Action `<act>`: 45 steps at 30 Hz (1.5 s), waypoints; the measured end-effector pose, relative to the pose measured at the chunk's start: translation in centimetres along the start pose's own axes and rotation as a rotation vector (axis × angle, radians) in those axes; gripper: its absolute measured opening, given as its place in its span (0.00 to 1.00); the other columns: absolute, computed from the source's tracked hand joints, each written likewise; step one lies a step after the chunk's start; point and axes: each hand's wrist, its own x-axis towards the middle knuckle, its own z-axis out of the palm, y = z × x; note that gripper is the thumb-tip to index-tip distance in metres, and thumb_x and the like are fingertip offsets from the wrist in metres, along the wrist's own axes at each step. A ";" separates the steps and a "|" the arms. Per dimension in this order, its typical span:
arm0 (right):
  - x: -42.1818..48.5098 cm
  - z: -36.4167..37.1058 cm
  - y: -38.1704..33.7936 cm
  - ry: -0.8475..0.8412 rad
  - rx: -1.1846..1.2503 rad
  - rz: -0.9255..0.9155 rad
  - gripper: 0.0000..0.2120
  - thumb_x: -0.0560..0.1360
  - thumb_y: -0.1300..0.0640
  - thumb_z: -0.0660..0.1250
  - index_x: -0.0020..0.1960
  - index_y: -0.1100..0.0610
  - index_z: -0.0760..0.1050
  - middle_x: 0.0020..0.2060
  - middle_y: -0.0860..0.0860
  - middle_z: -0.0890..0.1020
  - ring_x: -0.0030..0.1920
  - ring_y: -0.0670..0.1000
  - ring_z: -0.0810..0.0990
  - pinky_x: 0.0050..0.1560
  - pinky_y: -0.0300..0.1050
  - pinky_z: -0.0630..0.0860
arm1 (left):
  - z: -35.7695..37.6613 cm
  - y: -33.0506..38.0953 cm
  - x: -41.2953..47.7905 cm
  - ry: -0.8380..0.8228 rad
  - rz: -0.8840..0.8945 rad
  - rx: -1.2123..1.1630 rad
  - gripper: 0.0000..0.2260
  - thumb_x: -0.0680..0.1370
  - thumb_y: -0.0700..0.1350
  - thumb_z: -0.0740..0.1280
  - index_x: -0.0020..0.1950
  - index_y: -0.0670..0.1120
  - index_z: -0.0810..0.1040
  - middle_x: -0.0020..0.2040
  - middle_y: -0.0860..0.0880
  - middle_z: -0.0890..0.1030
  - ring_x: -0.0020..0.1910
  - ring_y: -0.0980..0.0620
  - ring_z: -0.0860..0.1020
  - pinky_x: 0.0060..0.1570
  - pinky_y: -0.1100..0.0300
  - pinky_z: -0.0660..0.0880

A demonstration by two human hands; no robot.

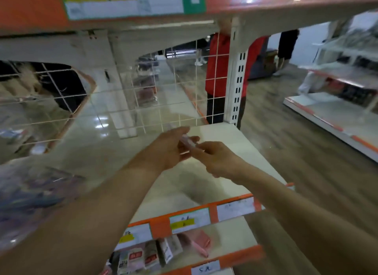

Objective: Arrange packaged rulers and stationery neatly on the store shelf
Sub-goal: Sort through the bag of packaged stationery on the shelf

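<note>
Both my hands meet over the white shelf board (221, 135). My left hand (169, 150) holds a small pinkish clear packet (189, 142) between thumb and fingers. My right hand (216, 162) pinches the near end of the same packet. The frame is blurred, so I cannot tell what the packet contains. A pile of clear-wrapped stationery packets (34, 195) lies on the shelf at the left, partly behind my left forearm.
A white wire grid (178, 90) backs the shelf, with a slotted upright post (237, 84) at its right end. The orange-edged shelf above (266, 10) hangs overhead. Below, small packets (151, 254) and a pink item (201, 242) sit on a lower shelf. A person in red (217, 76) stands behind the grid.
</note>
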 end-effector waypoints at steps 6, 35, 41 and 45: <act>2.1 -0.4 2.0 -0.061 -0.131 0.035 0.10 0.79 0.55 0.62 0.50 0.61 0.78 0.38 0.57 0.80 0.30 0.48 0.74 0.28 0.39 0.70 | 2.5 -2.4 -1.5 0.014 -0.069 0.175 0.07 0.79 0.46 0.62 0.51 0.44 0.76 0.44 0.47 0.76 0.46 0.49 0.76 0.44 0.57 0.73; 4.2 13.5 -8.1 -0.082 -0.901 -0.165 0.18 0.79 0.47 0.58 0.68 0.48 0.69 0.67 0.46 0.71 0.66 0.50 0.69 0.61 0.44 0.66 | -22.6 6.9 -10.8 0.472 0.108 0.838 0.08 0.76 0.43 0.68 0.51 0.42 0.81 0.53 0.40 0.82 0.49 0.46 0.80 0.40 0.61 0.71; 6.5 21.8 -11.1 -0.228 -0.782 -0.324 0.10 0.77 0.53 0.61 0.55 0.53 0.77 0.57 0.50 0.78 0.56 0.53 0.76 0.50 0.43 0.71 | -29.9 5.8 -15.4 0.618 0.047 0.912 0.09 0.75 0.42 0.67 0.52 0.41 0.81 0.42 0.43 0.78 0.38 0.48 0.73 0.37 0.60 0.68; 7.2 25.8 -11.8 -0.326 -0.733 -0.405 0.14 0.73 0.47 0.67 0.56 0.52 0.77 0.56 0.52 0.77 0.55 0.54 0.76 0.52 0.45 0.72 | -31.7 4.6 -17.1 0.709 0.024 0.995 0.06 0.76 0.40 0.66 0.50 0.45 0.82 0.43 0.46 0.79 0.35 0.52 0.73 0.36 0.64 0.70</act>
